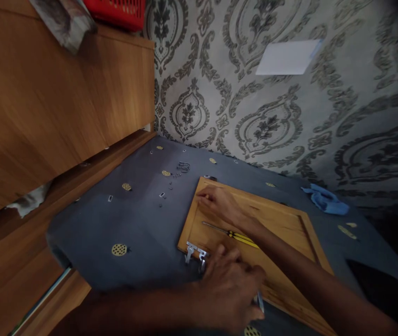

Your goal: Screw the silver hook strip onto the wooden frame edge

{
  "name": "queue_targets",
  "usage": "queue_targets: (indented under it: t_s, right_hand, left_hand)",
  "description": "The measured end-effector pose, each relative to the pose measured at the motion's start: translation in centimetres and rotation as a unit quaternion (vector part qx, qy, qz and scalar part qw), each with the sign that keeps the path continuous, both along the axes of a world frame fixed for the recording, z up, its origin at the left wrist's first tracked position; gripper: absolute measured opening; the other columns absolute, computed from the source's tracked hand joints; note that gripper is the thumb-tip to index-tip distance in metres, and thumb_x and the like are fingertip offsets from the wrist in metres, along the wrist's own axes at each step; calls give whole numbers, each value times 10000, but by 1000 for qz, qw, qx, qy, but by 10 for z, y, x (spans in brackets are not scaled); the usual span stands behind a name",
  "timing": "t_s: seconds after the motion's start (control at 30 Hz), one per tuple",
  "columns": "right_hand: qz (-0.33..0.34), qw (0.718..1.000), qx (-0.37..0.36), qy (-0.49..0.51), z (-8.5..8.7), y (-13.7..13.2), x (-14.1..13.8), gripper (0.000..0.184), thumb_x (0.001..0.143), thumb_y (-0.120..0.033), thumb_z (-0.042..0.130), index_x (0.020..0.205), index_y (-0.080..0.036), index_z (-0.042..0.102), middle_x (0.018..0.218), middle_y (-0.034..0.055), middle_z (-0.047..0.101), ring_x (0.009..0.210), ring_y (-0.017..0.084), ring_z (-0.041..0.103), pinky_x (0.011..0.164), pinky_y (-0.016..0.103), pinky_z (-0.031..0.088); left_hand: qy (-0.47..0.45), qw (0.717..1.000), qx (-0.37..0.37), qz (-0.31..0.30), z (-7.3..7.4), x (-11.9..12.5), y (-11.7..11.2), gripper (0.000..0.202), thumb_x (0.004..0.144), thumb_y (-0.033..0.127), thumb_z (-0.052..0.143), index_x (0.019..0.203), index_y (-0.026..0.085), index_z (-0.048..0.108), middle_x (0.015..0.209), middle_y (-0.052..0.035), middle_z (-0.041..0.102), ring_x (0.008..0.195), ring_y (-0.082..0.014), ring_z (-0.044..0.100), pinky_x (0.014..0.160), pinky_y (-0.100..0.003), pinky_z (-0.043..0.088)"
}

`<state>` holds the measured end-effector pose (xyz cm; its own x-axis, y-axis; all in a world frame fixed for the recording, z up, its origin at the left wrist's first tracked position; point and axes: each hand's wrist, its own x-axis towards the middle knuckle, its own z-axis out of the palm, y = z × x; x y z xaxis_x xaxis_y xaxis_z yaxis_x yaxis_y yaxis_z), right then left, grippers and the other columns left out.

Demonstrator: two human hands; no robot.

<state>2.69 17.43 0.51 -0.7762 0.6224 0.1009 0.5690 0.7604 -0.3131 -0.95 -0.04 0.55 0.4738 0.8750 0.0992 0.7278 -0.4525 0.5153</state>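
Lying across the door panel (283, 224), the screwdriver (230, 233) points left.

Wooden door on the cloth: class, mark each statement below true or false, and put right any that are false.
1. The wooden door lies flat on the blue-grey cloth. True.
2. The screwdriver is gripped in the right hand. False: it lies loose on the door between the two hands, and the right hand rests near the door's far corner.
3. A metal hinge sits at the door's near corner, beside the left hand. True.
4. The blue rag lies on top of the door. False: it lies on the cloth near the wall, off the door.
5. Small metal parts are scattered on the cloth beyond the door. True.
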Motion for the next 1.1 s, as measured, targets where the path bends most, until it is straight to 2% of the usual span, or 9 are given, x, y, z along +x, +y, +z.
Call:
queue_targets:
  t_s: [0.07, 0.2, 0.4, 0.6, 0.77, 1.1]
  right_hand:
    - [24, 999, -7, -36, -4, 8, -27, 258, 931, -342, 573, 1103, -155, 616, 1080, 64, 649, 908, 176, 642, 801, 379, 547]
    - [63, 995, 11, -70, -11, 16, -71, 320, 930, -340, 575, 1203, -173, 573, 1213, 89, 597, 1021, 210, 619, 857, 423, 538]
    - [90, 988, 53, -116, -16, 20, -104, 328, 924, -339, 584, 1213, -184, 569, 1227, 88, 590, 1042, 217, 613, 864, 421, 534]
    - [103, 981, 59, -152, -20, 28, -112, 337, 923, -341, 587, 1213, -172, 568, 1224, 94, 590, 1036, 217, 614, 862, 422, 535]
    - [74, 988, 46, -129, -20, 25, -109, 320, 926, -339, 582, 1205, -184, 575, 1228, 92, 590, 1038, 213, 613, 865, 413, 534]
    - [9, 998, -58, -31, -40, 34, -89, 339, 926, -343, 581, 1215, -166, 564, 1210, 90, 596, 1014, 213, 621, 846, 424, 542]
  left_hand:
    - [-2, 1000, -7, -1, 1, 0, 0, 311, 843, 413, 655, 984, 155, 554, 934, -59, 689, 1048, -250, 537, 954, -426, 384]
    - [-4, 1000, 4, -2, 0, 0, 0, 315, 844, 402, 652, 989, 135, 569, 925, -84, 690, 1061, -265, 536, 954, -420, 382]
    - [-19, 1000, 9, -9, -2, -1, 0, 367, 851, 371, 646, 1098, 114, 559, 969, -114, 695, 1096, -283, 522, 960, -424, 380]
    - [-20, 1000, 12, -7, -3, -1, -1, 437, 821, 355, 684, 1140, 95, 539, 979, -118, 694, 1095, -293, 517, 965, -442, 377]
    - [-24, 1000, 12, -8, -4, 0, -1, 426, 822, 359, 672, 1139, 104, 547, 1005, -123, 695, 1108, -299, 514, 963, -451, 375]
    - [-21, 1000, 12, -15, -2, -2, -1, 362, 841, 357, 651, 1088, 108, 558, 958, -104, 680, 1093, -287, 503, 966, -439, 348]
